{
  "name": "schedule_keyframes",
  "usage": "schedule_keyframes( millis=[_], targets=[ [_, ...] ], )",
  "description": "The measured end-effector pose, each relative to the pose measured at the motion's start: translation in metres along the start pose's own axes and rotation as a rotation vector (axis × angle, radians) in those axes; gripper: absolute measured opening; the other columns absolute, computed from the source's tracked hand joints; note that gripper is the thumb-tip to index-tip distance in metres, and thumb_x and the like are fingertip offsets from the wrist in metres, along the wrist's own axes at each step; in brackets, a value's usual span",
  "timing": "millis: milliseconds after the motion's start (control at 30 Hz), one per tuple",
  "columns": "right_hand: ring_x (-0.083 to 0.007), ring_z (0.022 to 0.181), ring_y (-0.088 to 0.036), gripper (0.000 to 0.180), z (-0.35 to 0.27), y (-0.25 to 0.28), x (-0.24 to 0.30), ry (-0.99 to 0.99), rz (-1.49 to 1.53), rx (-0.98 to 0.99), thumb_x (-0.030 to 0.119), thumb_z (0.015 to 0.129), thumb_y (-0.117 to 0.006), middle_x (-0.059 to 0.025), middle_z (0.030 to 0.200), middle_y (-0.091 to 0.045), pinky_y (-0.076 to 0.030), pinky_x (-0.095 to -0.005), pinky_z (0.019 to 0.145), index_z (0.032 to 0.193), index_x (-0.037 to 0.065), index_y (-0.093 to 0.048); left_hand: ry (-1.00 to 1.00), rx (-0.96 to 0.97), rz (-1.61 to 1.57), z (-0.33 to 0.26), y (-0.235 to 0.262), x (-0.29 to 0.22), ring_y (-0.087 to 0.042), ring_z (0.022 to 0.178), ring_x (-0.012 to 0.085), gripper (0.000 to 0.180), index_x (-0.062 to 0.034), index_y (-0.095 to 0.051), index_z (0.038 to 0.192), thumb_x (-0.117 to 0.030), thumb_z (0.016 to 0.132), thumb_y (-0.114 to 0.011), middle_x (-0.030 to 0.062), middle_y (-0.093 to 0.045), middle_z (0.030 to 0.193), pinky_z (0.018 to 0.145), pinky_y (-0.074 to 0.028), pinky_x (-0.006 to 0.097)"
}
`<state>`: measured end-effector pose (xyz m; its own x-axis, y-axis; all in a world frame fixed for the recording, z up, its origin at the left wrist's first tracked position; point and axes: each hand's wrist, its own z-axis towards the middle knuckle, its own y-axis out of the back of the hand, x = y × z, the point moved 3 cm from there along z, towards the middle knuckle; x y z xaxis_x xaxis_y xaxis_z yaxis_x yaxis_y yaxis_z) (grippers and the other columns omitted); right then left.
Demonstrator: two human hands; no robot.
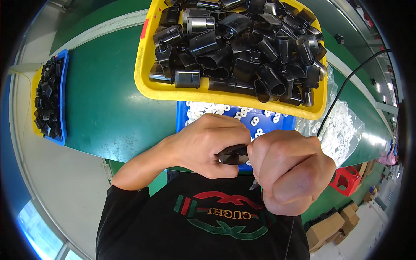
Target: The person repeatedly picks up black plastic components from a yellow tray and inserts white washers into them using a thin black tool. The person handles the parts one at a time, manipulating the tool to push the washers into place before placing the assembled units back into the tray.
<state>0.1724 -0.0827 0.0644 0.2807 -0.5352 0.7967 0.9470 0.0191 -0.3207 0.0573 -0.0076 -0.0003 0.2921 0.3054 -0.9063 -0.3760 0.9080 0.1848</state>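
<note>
Close to my body, my left hand (212,145) is closed around a hollow black plastic part (234,154), whose open end shows between my fingers. My right hand (292,169) is curled into a fist against the other side of this part; whatever is inside the fist is hidden. A black cable (344,80) comes down from the upper right and disappears behind the right fist. Just beyond my hands lies a blue tray (271,126) with many small white rings (203,109), partly covered by my hands.
A yellow bin (143,71) heaped with black plastic parts (242,47) overhangs the blue tray. On the right is a clear bag (340,130) of white pieces. Another bin of black parts (49,97) stands far left on the green table (112,99). A red stool (346,180) is beyond the table edge.
</note>
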Motion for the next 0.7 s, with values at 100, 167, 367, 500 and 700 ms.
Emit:
schedule_keyframes(
  millis=[100,167,367,500,700],
  targets=[
    [-0.0155,0.049,-0.043,0.025,-0.001,0.005,-0.002,-0.085,-0.028,0.067,-0.015,0.06,-0.066,-0.0048,0.061,-0.053,-0.03,-0.029,0.042,0.061,0.004,-0.049,-0.005,-0.003,-0.021,-0.004,-0.003,0.005,-0.057,0.06,0.0325,0.025,-0.0016,-0.061,0.081,-0.009,0.06,-0.071,0.012,-0.057,0.068,0.055,-0.046,0.04],
    [-0.0155,0.047,-0.042,0.026,-0.012,-0.002,-0.009,-0.092,-0.044,-0.034,-0.012,0.061,-0.067,-0.0043,0.058,-0.05,-0.031,-0.0293,0.042,0.058,0.004,-0.046,0.009,0.009,0.003,-0.006,-0.005,0.005,-0.056,0.058,0.0322,0.023,-0.0015,-0.061,0.079,-0.009,0.06,-0.071,0.0118,-0.056,0.067,0.053,-0.046,0.04],
    [-0.0159,0.043,-0.036,0.036,-0.016,-0.009,-0.01,0.061,-0.137,-0.047,-0.002,0.066,-0.069,-0.004,0.053,-0.046,-0.028,-0.0291,0.04,0.053,0.006,-0.036,-0.01,-0.022,0.106,0.003,0.001,-0.007,-0.056,0.056,0.0314,0.022,-0.0016,-0.06,0.075,-0.008,0.058,-0.072,0.0106,-0.056,0.063,0.052,-0.046,0.039],
    [-0.0159,0.042,-0.035,0.04,-0.016,-0.008,-0.012,0.0,-0.038,-0.134,0.004,0.067,-0.071,-0.0038,0.051,-0.044,-0.026,-0.028,0.04,0.052,0.007,-0.035,0.041,-0.008,0.128,-0.002,0.003,-0.01,-0.057,0.057,0.0312,0.022,-0.0018,-0.061,0.075,-0.007,0.057,-0.072,0.011,-0.058,0.065,0.053,-0.047,0.038],
    [-0.016,0.045,-0.038,0.032,-0.015,-0.011,-0.013,-0.111,-0.32,0.009,-0.002,0.066,-0.067,-0.0034,0.055,-0.042,-0.029,-0.0293,0.041,0.053,0.008,-0.039,0.017,0.038,0.17,0.001,0.007,-0.009,-0.058,0.057,0.0301,0.023,-0.0019,-0.061,0.076,-0.006,0.056,-0.071,0.0103,-0.058,0.065,0.052,-0.046,0.036]
  ],
)
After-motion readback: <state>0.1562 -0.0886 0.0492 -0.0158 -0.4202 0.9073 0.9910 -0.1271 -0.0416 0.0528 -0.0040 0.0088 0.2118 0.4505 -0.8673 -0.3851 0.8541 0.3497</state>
